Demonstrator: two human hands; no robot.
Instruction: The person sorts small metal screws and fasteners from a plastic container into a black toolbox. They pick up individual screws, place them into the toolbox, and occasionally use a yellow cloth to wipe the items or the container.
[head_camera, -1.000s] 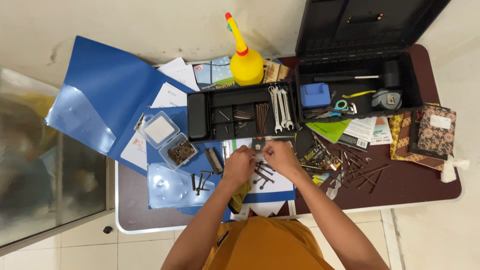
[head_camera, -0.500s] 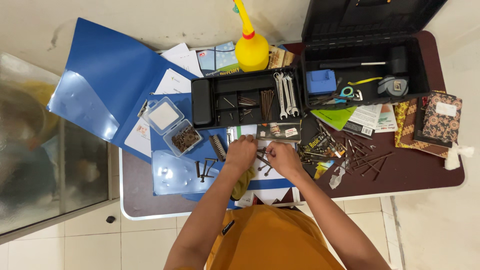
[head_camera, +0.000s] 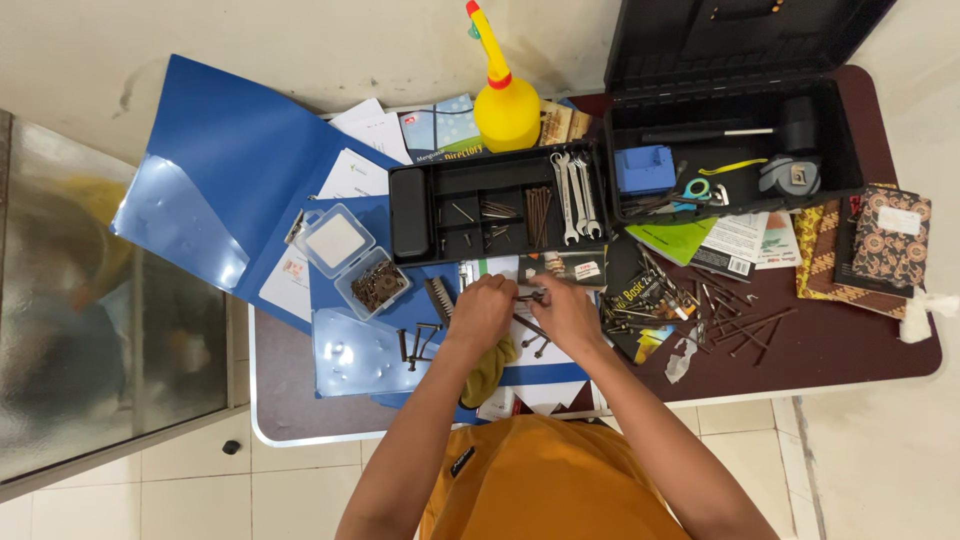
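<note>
- Nails (head_camera: 530, 297) sit pinched between both hands, just below the black tray (head_camera: 410, 215).
- Left hand (head_camera: 482, 312) and right hand (head_camera: 566, 312) meet, fingers closed on them.

Organizer tray (head_camera: 420, 215) lies left of toolbox (head_camera: 850, 150), behind scattered nails (head_camera: 735, 325).

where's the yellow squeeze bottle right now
In the head view the yellow squeeze bottle stands at the table's far edge, just behind the black organizer tray and left of the open black toolbox.

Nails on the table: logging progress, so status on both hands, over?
Left hand and right hand together, pinching nails. Fingers hide the grip. Loose nails at right, tray just beyond.
</note>
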